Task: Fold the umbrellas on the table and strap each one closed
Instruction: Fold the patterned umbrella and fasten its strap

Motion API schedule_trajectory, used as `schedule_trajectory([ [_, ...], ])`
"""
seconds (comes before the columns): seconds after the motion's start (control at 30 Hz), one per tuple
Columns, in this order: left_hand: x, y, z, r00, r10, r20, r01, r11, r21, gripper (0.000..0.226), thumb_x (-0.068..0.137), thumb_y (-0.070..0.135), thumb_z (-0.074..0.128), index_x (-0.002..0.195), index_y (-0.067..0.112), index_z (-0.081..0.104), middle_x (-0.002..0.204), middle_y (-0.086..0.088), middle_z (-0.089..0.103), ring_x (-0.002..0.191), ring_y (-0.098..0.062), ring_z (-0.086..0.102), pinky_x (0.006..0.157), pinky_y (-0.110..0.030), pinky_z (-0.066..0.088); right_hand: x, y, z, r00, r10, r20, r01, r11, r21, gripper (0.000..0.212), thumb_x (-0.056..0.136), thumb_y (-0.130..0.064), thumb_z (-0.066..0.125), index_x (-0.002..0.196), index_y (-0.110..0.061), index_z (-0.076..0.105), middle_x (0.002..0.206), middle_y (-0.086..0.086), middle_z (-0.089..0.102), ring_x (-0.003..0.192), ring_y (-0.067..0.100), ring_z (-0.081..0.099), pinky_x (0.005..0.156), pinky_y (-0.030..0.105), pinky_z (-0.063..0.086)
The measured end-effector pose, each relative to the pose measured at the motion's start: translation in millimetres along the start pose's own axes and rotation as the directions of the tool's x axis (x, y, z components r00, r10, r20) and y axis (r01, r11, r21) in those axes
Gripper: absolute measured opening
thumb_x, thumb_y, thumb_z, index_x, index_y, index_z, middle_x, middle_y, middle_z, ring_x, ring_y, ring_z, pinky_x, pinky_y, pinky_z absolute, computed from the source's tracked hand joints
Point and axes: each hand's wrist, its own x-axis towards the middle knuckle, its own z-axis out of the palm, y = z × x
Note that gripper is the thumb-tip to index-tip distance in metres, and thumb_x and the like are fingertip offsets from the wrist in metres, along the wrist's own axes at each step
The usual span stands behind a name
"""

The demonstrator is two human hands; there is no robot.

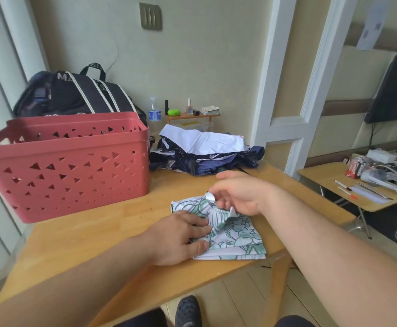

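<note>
Pinching strap tab [210, 197] with right hand [237, 197]; left hand [181, 237] flat, pressing floral umbrella [235, 232]. Risk: folds springing loose if pressure eases.

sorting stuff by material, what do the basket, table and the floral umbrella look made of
Basket: looks like moulded plastic, matte red, with triangular cut-outs in its walls. Table: appears to be wood or wood laminate, light, smooth, with visible grain and joined strips. Floral umbrella: thin woven fabric, probably synthetic, printed with green leaves, lying in soft creases.
</note>
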Motion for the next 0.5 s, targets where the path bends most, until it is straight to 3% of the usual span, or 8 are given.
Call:
schedule_trajectory([
  [0.07, 0, -1, 1, 1.000, 0.007, -0.003, -0.007, 1.000, 0.008, 0.056, 0.104, 0.057, 0.047, 0.151, 0.027, 0.054, 0.161, 0.006, 0.044, 0.146, -0.010, 0.038, 0.115, -0.011, 0.015, 9, -14, 4, 0.999, 0.034, 0.008, -0.034, 0.996, -0.080, 0.048, 0.093, -0.003, 0.067, 0.132, -0.019, 0.044, 0.090, 0.016, 0.062, 0.052, 0.014, 0.050, 0.044, 0.023, 0.033],
  [0.17, 1, -2, 2, 1.000, 0.011, -0.003, -0.011, 1.000, 0.020, 0.057, 0.104, 0.058, 0.046, 0.153, 0.028, 0.051, 0.162, 0.007, 0.042, 0.147, -0.010, 0.036, 0.115, -0.012, 0.016, 22, -27, 10, 0.991, 0.081, -0.105, -0.105, 0.965, -0.242, 0.012, 0.094, -0.015, 0.069, 0.101, -0.014, 0.060, 0.085, 0.009, 0.061, 0.048, 0.010, 0.039, 0.043, 0.020, 0.024],
  [0.33, 2, -5, 6, 1.000, 0.017, -0.006, -0.016, 0.999, 0.041, 0.059, 0.104, 0.060, 0.043, 0.155, 0.031, 0.048, 0.163, 0.009, 0.040, 0.147, -0.011, 0.035, 0.116, -0.013, 0.015, 46, -34, 17, 0.966, 0.239, -0.103, -0.259, 0.913, -0.315, 0.030, 0.100, -0.036, 0.066, 0.118, -0.014, 0.059, 0.097, 0.005, 0.065, 0.047, 0.007, 0.041, 0.039, 0.015, 0.027],
  [0.4, 1, -5, 7, 1.000, 0.021, -0.008, -0.021, 0.999, 0.046, 0.059, 0.104, 0.061, 0.042, 0.155, 0.032, 0.047, 0.163, 0.009, 0.040, 0.146, -0.011, 0.035, 0.119, -0.017, 0.018, 57, -32, 20, 0.957, 0.277, -0.085, -0.290, 0.912, -0.289, 0.031, 0.098, -0.033, 0.070, 0.121, -0.014, 0.061, 0.095, 0.001, 0.061, 0.047, 0.005, 0.034, 0.040, 0.013, 0.024],
  [0.5, 0, -6, 8, 1.000, 0.025, -0.006, -0.024, 0.999, 0.039, 0.062, 0.102, 0.063, 0.039, 0.155, 0.033, 0.047, 0.163, 0.010, 0.040, 0.146, -0.011, 0.036, 0.122, -0.023, 0.024, 65, -29, 23, 0.950, 0.299, -0.090, -0.312, 0.913, -0.264, 0.015, 0.094, -0.020, 0.073, 0.105, -0.012, 0.066, 0.086, -0.001, 0.051, 0.048, 0.004, 0.026, 0.038, 0.014, 0.020],
])
